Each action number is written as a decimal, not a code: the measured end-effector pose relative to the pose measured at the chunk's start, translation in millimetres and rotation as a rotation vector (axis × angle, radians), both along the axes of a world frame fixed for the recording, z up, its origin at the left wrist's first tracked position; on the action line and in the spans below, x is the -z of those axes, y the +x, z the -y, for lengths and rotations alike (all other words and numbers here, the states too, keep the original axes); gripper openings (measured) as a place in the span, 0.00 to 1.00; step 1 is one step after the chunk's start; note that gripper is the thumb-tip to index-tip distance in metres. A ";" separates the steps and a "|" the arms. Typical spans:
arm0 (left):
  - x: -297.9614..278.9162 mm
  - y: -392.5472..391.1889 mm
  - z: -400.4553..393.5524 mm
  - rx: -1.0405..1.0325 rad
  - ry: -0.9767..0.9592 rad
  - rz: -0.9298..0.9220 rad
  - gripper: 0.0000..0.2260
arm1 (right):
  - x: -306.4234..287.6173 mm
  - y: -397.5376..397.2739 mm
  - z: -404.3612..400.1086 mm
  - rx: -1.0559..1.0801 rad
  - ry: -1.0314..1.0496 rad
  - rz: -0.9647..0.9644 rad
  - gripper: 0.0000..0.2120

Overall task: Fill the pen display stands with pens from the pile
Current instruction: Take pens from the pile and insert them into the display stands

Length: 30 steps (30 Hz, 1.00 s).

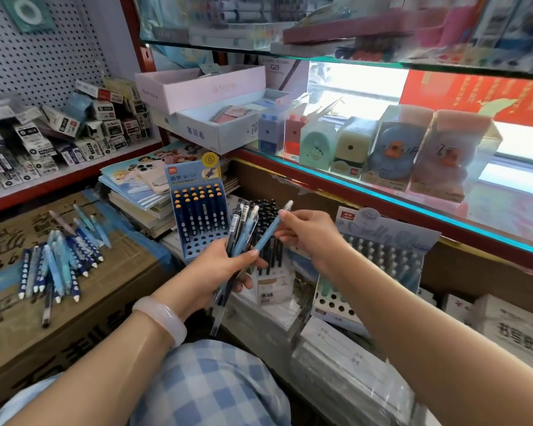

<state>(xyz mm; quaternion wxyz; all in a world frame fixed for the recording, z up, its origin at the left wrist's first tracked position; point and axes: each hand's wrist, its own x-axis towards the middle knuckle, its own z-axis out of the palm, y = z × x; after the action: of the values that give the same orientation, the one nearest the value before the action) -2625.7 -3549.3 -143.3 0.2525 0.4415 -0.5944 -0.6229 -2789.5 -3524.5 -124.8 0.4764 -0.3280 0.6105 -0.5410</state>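
Left hand (225, 265) grips pen bundle (239, 232); right hand (305, 238) pinches 1 blue pen (271, 230), apparently.

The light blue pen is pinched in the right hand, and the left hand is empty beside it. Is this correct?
Not quite. The head view shows the right hand pinching the light blue pen, but the left hand is not empty: it grips a bundle of pens.

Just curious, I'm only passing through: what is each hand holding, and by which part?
The left hand grips a bunch of pens around their middles. The right hand pinches one light blue pen near its upper end.
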 end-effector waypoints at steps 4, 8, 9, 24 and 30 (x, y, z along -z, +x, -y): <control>-6.1 -15.5 -4.5 -0.015 0.004 0.038 0.09 | -20.2 -35.1 -17.7 0.079 -0.061 -0.021 0.06; -4.6 -29.3 -6.1 -0.051 -0.107 0.174 0.04 | -29.4 -81.4 -47.9 0.175 -0.124 -0.325 0.09; -4.4 -33.8 -8.4 -0.046 -0.103 0.181 0.04 | -28.3 -91.7 -56.6 0.184 -0.125 -0.433 0.09; 10.2 -106.5 -53.3 0.092 0.111 0.029 0.16 | 11.7 -161.6 -124.2 0.281 -0.010 -0.985 0.04; 12.1 -107.9 -53.3 0.033 0.072 0.042 0.10 | 52.8 -144.1 -126.4 0.244 0.039 -0.887 0.04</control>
<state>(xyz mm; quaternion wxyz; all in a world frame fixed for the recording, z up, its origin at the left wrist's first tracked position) -2733.5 -3496.1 -155.4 0.2136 0.4533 -0.5839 -0.6387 -2933.6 -3398.1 -177.6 0.1078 -0.4449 0.7995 -0.3888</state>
